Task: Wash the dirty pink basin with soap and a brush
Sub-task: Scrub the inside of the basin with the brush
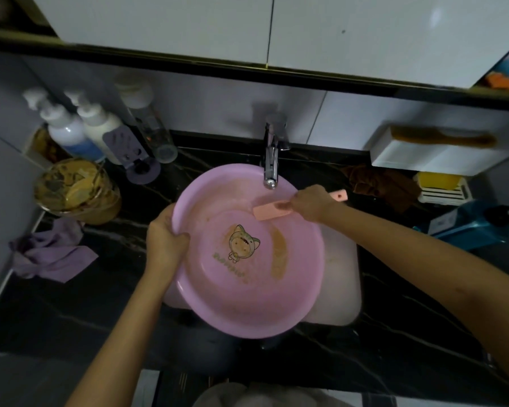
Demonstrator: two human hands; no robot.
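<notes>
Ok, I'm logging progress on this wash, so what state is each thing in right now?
pink basin: over the sink, brown smear inside.
brush: head against the basin's inner wall.
left hand: grips the basin's rim.
right hand: grips the brush.
faucet: no stream visible.
purple cloth: crumpled on the counter.

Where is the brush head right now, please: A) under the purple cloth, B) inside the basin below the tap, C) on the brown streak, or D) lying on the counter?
B: the right hand holds the brush inside the basin, just below the tap, clear of the streak.
</notes>
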